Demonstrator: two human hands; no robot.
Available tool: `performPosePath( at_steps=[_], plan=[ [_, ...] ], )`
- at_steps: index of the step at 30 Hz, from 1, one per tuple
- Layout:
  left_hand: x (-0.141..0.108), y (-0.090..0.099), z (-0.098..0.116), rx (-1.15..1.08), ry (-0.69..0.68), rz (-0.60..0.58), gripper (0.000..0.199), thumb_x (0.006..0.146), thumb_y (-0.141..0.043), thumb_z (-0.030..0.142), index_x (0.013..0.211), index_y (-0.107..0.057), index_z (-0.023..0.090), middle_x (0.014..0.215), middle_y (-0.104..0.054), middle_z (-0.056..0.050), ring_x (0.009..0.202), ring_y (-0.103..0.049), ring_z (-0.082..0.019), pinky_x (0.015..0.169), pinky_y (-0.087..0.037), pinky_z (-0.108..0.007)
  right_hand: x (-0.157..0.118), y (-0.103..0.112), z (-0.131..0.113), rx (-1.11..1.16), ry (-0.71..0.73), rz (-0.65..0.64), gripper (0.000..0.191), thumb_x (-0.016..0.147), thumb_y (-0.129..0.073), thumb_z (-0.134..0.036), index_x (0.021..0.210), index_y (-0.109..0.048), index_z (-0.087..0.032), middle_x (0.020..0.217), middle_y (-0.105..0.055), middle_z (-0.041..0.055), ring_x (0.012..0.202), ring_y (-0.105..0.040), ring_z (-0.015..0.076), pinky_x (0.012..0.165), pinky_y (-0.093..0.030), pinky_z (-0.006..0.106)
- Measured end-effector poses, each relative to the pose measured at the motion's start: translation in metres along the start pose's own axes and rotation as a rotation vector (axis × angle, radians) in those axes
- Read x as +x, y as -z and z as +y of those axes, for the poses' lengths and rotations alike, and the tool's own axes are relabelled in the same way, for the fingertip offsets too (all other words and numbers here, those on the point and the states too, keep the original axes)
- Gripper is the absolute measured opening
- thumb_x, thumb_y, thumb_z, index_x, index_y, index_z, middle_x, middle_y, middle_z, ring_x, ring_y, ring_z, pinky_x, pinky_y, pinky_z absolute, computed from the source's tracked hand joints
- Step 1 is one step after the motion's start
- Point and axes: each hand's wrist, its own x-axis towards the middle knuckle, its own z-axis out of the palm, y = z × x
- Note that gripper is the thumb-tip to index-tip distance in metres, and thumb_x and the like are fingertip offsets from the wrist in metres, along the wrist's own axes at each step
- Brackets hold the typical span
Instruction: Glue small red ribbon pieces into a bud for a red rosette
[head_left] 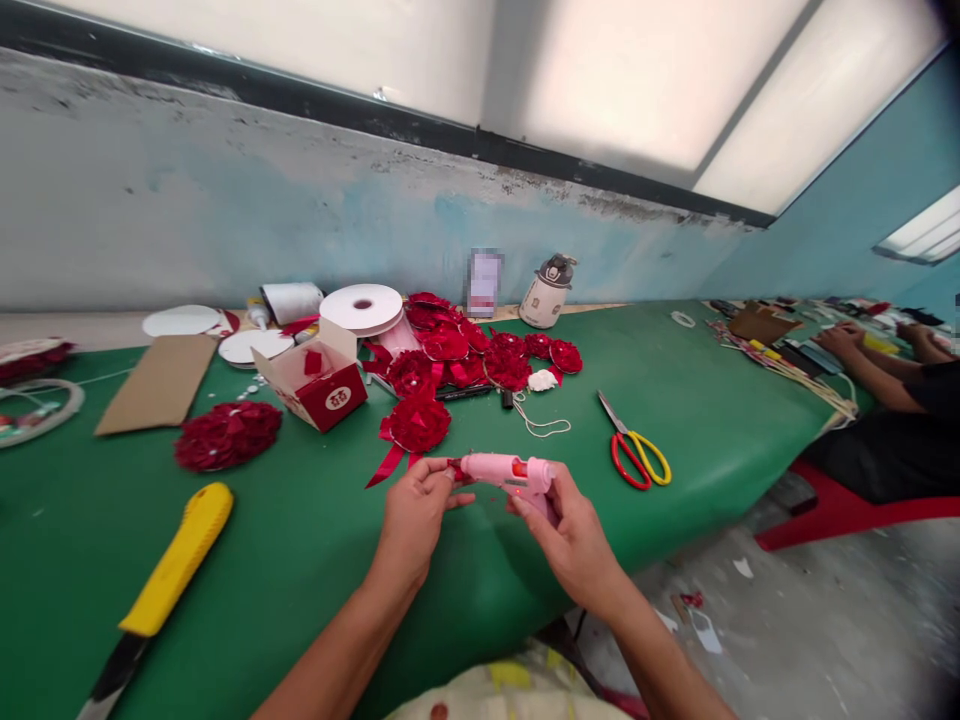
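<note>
In my right hand [576,540] is a pink hot glue gun [491,467], its small red light lit and its nozzle pointing left. The fingers of my left hand [414,512] pinch a small piece of red ribbon [455,469], right at the nozzle; the hand and gun hide most of it. Just beyond my left hand lies a red ribbon flower [420,424] with ribbon tails. Behind it is a heap of red ribbon flowers [469,350]. Scissors [634,450] with one red and one yellow handle lie to the right of my hands.
On the green table [315,560] lie a yellow-handled knife [180,560], a dark red flower piece [229,436], cardboard [159,383] and an open red box [322,390]. A white spool [361,308], phone [484,285] and bottle [547,292] stand behind. Another person's hands [844,338] are at far right.
</note>
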Motion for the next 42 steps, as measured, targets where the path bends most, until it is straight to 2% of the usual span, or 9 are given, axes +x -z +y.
performPosePath(
  at_steps=[15, 24, 32, 42],
  plan=[
    [-0.0028, -0.0028, 0.0064, -0.072, 0.027, 0.061, 0.025, 0.064, -0.073, 0.029, 0.079, -0.060, 0.013, 0.074, -0.069, -0.005, 0.077, -0.068, -0.024, 0.063, -0.056, -0.035, -0.0012, 0.0053, 0.0029, -0.053, -0.013, 0.006, 0.024, 0.087, -0.050, -0.030, 0.109, -0.046, -0.023, 0.090, -0.065, 0.0043, 0.077, -0.061, 0.0190, 0.067, -0.047, 0.027],
    [-0.0028, -0.0025, 0.0069, -0.094, 0.034, 0.041, 0.022, 0.066, -0.072, 0.028, 0.078, -0.060, 0.013, 0.076, -0.069, -0.005, 0.075, -0.067, -0.021, 0.064, -0.056, -0.033, -0.0025, 0.0056, 0.0019, -0.045, -0.001, 0.014, 0.024, 0.087, -0.050, -0.028, 0.110, -0.047, -0.023, 0.090, -0.065, 0.0036, 0.074, -0.060, 0.0173, 0.069, -0.047, 0.026],
    [-0.0024, -0.0021, 0.0057, -0.095, 0.049, 0.041, 0.025, 0.064, -0.073, 0.030, 0.078, -0.061, 0.013, 0.076, -0.069, -0.005, 0.076, -0.067, -0.022, 0.064, -0.055, -0.033, -0.0023, 0.0034, -0.0017, -0.042, 0.025, 0.023, 0.024, 0.087, -0.050, -0.027, 0.110, -0.047, -0.022, 0.086, -0.065, 0.0033, 0.070, -0.060, 0.0167, 0.062, -0.046, 0.025],
    [-0.0030, -0.0012, 0.0051, -0.081, 0.035, 0.021, 0.017, 0.071, -0.067, 0.026, 0.080, -0.060, 0.013, 0.077, -0.068, -0.003, 0.076, -0.066, -0.019, 0.065, -0.056, -0.031, -0.0028, 0.0035, -0.0034, -0.041, 0.017, 0.013, 0.025, 0.087, -0.050, -0.027, 0.111, -0.046, -0.023, 0.092, -0.065, 0.0031, 0.074, -0.060, 0.0168, 0.064, -0.046, 0.024]
  ],
)
